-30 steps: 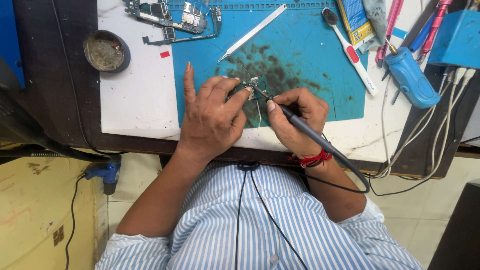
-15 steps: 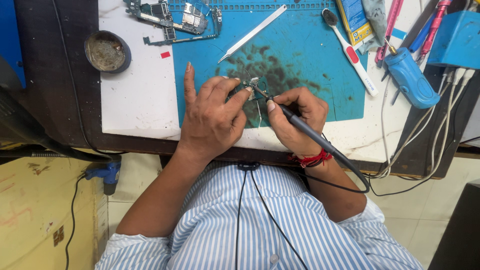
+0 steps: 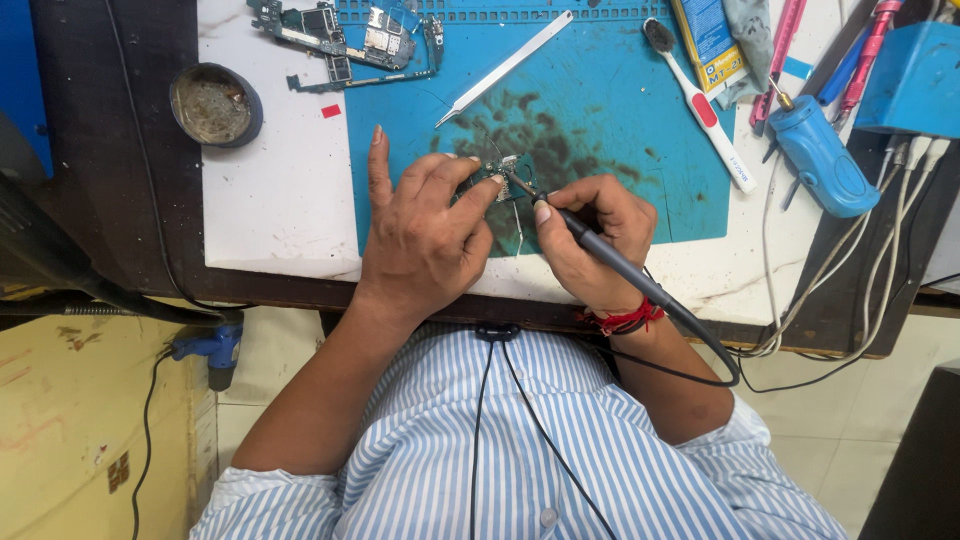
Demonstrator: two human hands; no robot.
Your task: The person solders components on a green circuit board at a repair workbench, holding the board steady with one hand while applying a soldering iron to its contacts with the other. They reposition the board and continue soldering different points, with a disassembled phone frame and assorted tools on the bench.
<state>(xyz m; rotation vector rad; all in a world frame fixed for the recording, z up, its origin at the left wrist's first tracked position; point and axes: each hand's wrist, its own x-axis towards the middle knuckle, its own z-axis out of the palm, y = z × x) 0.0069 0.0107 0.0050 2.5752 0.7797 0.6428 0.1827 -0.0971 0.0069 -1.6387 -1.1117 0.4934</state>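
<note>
My left hand (image 3: 425,230) rests on the blue work mat (image 3: 620,110), its thumb and fingertips pinching a small green circuit board (image 3: 503,172) with a thin wire hanging from it. My right hand (image 3: 592,240) grips a black soldering iron (image 3: 590,240) like a pen. Its tip touches the small board. The iron's black cord runs back past my wrist, which wears a red thread band.
A larger bare phone circuit board (image 3: 345,35) lies at the mat's top left. Metal tweezers (image 3: 503,67), a white and red toothbrush (image 3: 700,105), a round tin (image 3: 212,104), a blue screwdriver handle (image 3: 822,160), a blue box (image 3: 915,80) and white cables (image 3: 880,260) surround the mat.
</note>
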